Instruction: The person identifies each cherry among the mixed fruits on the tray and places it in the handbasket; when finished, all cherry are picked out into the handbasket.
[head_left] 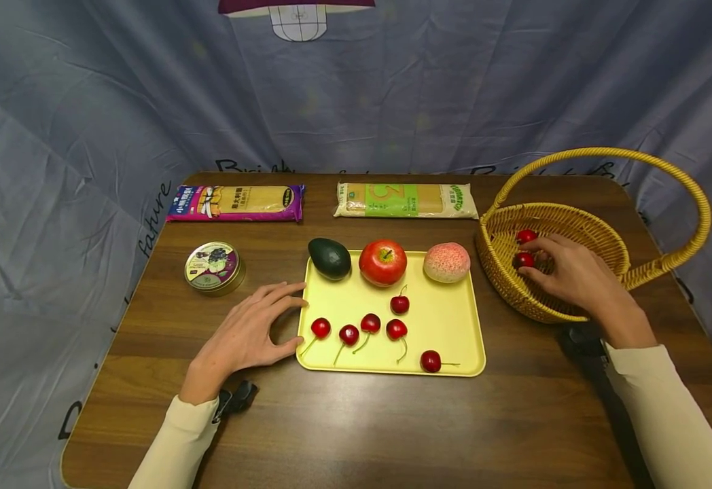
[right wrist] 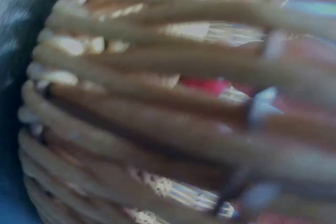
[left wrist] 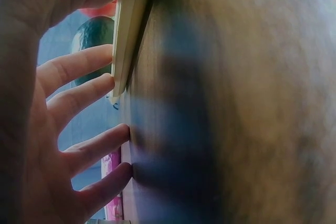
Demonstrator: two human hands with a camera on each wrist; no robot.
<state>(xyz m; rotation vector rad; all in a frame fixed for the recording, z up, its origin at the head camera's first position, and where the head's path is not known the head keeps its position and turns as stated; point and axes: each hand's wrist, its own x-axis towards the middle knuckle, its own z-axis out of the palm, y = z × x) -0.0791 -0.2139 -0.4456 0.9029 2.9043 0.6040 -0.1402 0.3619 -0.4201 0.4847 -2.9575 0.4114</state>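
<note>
Beyond the left grip and the right grip, a grey-blue curtain is hung; beneath both, a wooden worktop is spread. Around the right grip, a yellow wicker basket is set, its handle arched above and beyond the hand. Between the two grips, a pale yellow tray is placed, its left edge touched by thumb and fingertips of the left grip, which is held spread. Farther off between the grips, a green-labelled pack is laid flat; a purple pack is laid beyond the left grip, with a round tin stood nearer, on that grip's outer side. Along the tray's far side, right of the left grip, are seen a red apple, a pinkish peach and, closest to that grip, a dark avocado. Six stemmed cherries are scattered on the tray, nearer than the fruit. Inside the basket, one cherry is pinched by the right grip; another cherry is seen just past its fingertips.
</note>
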